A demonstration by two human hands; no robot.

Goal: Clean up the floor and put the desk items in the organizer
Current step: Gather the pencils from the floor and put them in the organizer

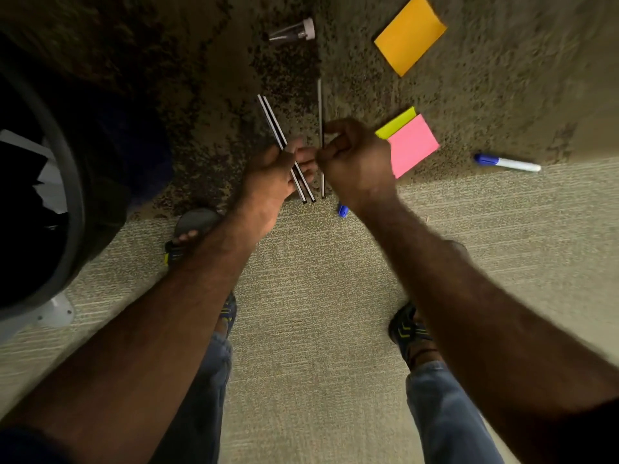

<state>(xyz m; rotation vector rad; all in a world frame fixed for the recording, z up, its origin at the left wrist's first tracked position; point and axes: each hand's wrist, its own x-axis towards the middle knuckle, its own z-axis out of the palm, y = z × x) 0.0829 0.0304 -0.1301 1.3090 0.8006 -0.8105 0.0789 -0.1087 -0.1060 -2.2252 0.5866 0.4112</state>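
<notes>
left hand (273, 172): fingers closed around two thin black-and-white striped pencils (272, 120), side by side, tilted up-left
right hand (351, 159): pinching one more thin striped pencil (320, 102), near upright, just beside the pair
floor: speckled carpet (318, 279)
still down: orange sticky pad (410, 35), pink sticky pad (413, 145) over yellow pad (397, 122), blue-capped white marker (507, 163), small clear vial with white cap (293, 31)
organizer: can't tell
</notes>
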